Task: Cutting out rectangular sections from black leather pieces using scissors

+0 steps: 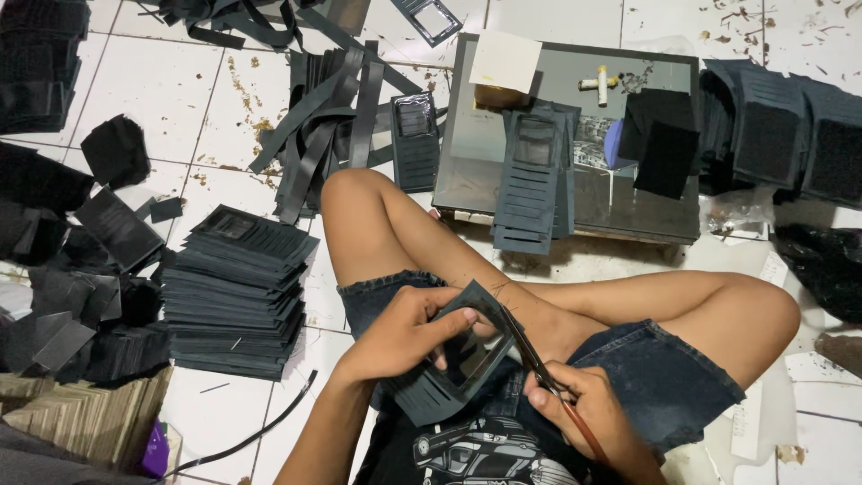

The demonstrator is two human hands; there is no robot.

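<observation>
Gripping a black panel [458, 355], the left hand [404, 332] faces scissors [530, 355] clasped in the right hand [588, 409]; stack [238, 292] lies left, tray [575, 193] ahead.

Even, fairly bright overhead light falls on the white tiled floor [224, 108], with soft shadows only. A glass tabletop [503, 180] ahead of the left hand [404, 332] shows dull glare. Black stacks lose detail; slight blur everywhere.

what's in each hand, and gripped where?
Left hand holds a dark slotted wallet panel by its upper edge, fingers over the clear window. Right hand grips scissors by the handles.
</observation>
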